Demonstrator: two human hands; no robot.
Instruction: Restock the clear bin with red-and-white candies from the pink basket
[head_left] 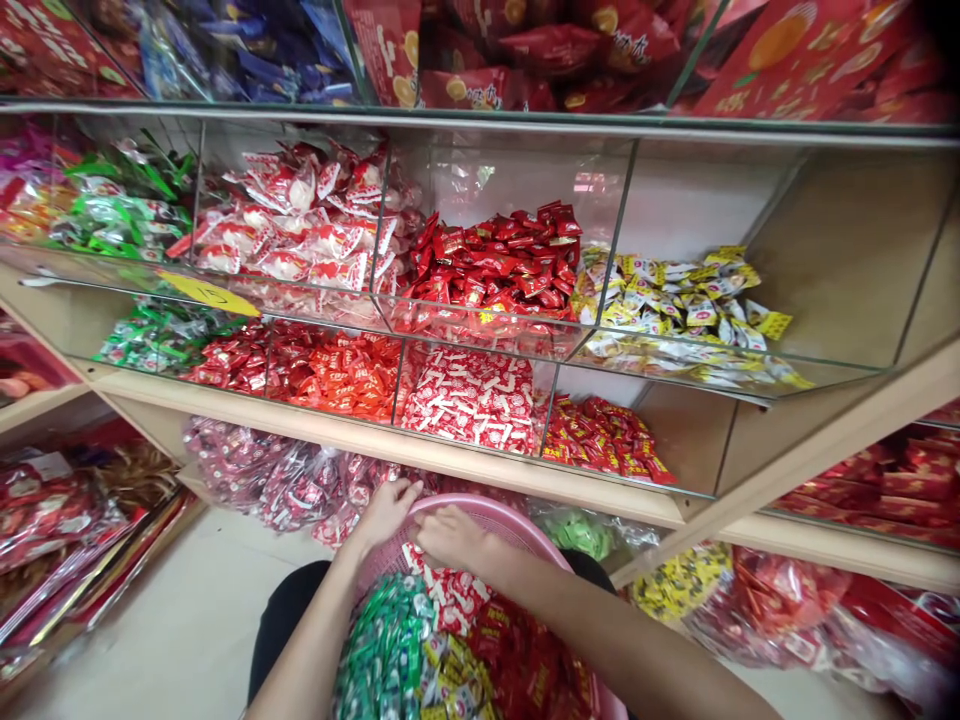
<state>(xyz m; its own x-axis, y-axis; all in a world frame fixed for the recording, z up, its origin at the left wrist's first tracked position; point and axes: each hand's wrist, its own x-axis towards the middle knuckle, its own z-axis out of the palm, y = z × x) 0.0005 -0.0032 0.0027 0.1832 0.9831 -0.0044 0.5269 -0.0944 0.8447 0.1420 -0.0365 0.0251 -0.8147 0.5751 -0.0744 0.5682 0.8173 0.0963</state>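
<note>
A pink plastic basket (pixel 544 545) sits low between my knees, holding wrapped candies in separate heaps. Green-wrapped candies (pixel 386 640) fill its left side, yellow-and-white ones (pixel 454 680) the near middle, dark red ones (pixel 525 660) the right, and red-and-white ones (pixel 454 595) the far part. My left hand (pixel 386 512) has its fingers bent over the basket's far left rim. Inside the far rim, just above the red-and-white candies, my right hand (pixel 454 537) is closed with the knuckles up. Whatever its fingers hold is hidden.
Ahead stands a wooden shelf (pixel 480 450) with glass-divided bins of wrapped candy. A yellow price tag (pixel 208 293) hangs at its left. Bagged candies (pixel 300 480) lie beneath the shelf, with more bags (pixel 787 600) at lower right. Red packages (pixel 60 510) lie at far left.
</note>
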